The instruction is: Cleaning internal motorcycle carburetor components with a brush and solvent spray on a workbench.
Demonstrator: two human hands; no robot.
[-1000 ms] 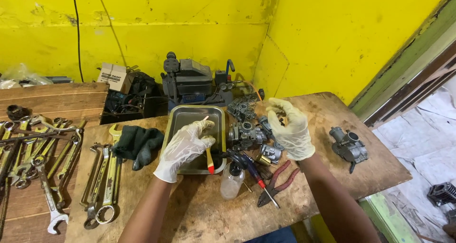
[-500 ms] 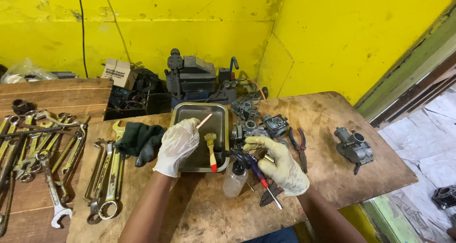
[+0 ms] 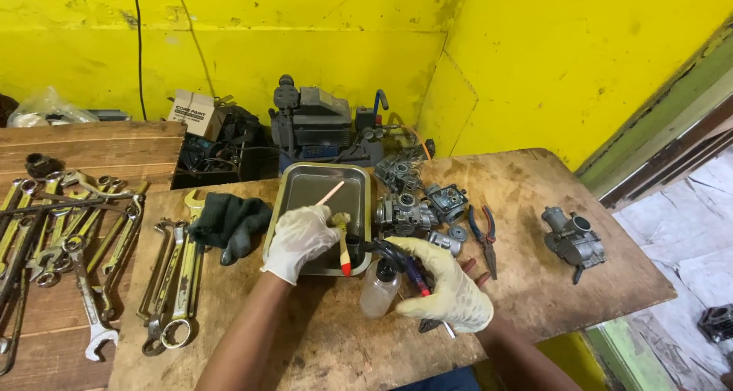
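Observation:
My gloved left hand [image 3: 299,242] hovers over the near left corner of a shallow metal tray [image 3: 359,179], fingers curled. A thin pink stick [image 3: 330,193] pokes out from under its fingers; I cannot tell whether the hand holds it. A small brush with a red-tipped handle [image 3: 343,247] lies in the tray just right of that hand. My gloved right hand [image 3: 447,288] wraps around a clear plastic bottle [image 3: 376,290] from the right, fingertips on its black top [image 3: 379,247]. A blue and red screwdriver [image 3: 417,278] passes under this hand.
Carburettor bodies [image 3: 403,212] and small parts sit right of the tray, with pliers [image 3: 483,237] and another carburettor [image 3: 573,240] further right. A dark rag [image 3: 229,217] and several spanners [image 3: 172,284] lie to the left. A compressor [image 3: 313,127] stands behind the wooden table [image 3: 321,337].
My right hand came down from above the carburettor parts to the bottle near the table's front. The pliers now lie further right. My left hand drew back a little.

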